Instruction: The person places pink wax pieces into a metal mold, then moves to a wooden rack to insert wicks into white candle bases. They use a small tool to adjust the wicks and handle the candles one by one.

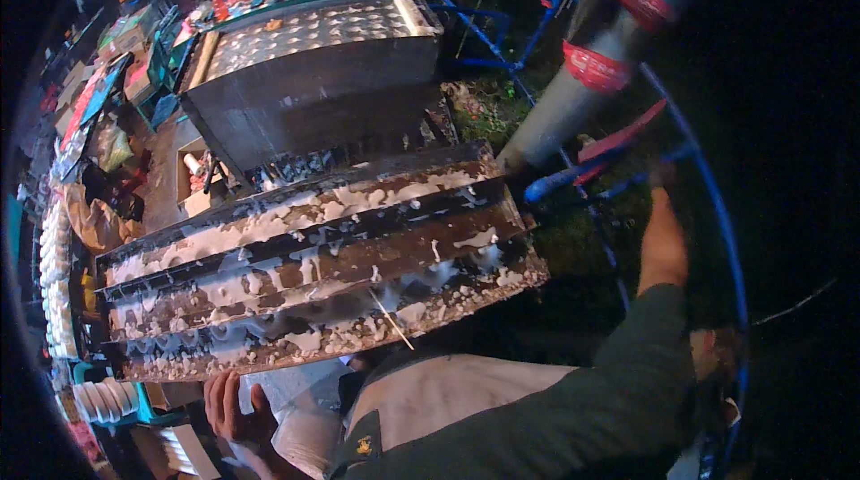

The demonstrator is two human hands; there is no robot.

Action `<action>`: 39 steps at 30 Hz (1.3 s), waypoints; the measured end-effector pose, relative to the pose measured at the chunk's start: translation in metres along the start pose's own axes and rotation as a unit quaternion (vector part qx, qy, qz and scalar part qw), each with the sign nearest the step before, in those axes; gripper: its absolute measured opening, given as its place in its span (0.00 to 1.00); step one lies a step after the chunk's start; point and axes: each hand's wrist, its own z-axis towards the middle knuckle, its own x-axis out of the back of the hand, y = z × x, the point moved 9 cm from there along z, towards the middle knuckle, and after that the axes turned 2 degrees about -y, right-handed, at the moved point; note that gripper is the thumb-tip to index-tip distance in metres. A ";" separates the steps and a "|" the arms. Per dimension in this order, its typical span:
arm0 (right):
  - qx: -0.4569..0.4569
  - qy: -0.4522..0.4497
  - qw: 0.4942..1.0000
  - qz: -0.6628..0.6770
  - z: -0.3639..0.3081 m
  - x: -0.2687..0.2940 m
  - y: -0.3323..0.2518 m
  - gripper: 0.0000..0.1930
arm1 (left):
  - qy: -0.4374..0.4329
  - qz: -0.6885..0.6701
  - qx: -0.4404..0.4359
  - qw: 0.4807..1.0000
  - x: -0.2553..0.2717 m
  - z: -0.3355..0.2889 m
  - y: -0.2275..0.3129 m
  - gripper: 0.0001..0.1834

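Note:
A dark metal stepped rack [296,278], crusted with whitish wax-like drips, slants across the middle. At its near left edge is my left hand [235,410], fingertips against or just under the rim. Its thumb stands apart from the fingers, and nothing shows in it. A thin pale stick [391,319] leans on the rack's front tier. My right arm stretches out to the right. My right hand [662,177] lies in shadow beside a blue pipe railing [685,150]; its fingers are too dark to make out.
Beyond the rack stands a metal box-shaped stand [313,90] with a pale-spotted top. A thick grey post [560,113] with red wrapping rises at right. Stacked white cups [106,399] and a carton of white sticks [184,450] sit lower left; an open carton [195,180] is farther off.

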 end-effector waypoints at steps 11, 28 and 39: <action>0.166 0.059 0.751 -0.637 -0.025 0.065 -0.116 0.26 | 0.114 0.036 0.057 0.991 0.053 -0.048 -0.151 0.16; 0.401 -0.284 0.817 -0.303 -0.872 -0.361 -0.158 0.17 | -0.057 -0.091 0.028 0.994 0.126 0.021 -0.349 0.29; 0.503 -0.636 0.559 -0.171 -1.204 -0.551 -0.093 0.21 | -0.117 -0.262 -0.138 0.948 0.113 0.047 -0.362 0.29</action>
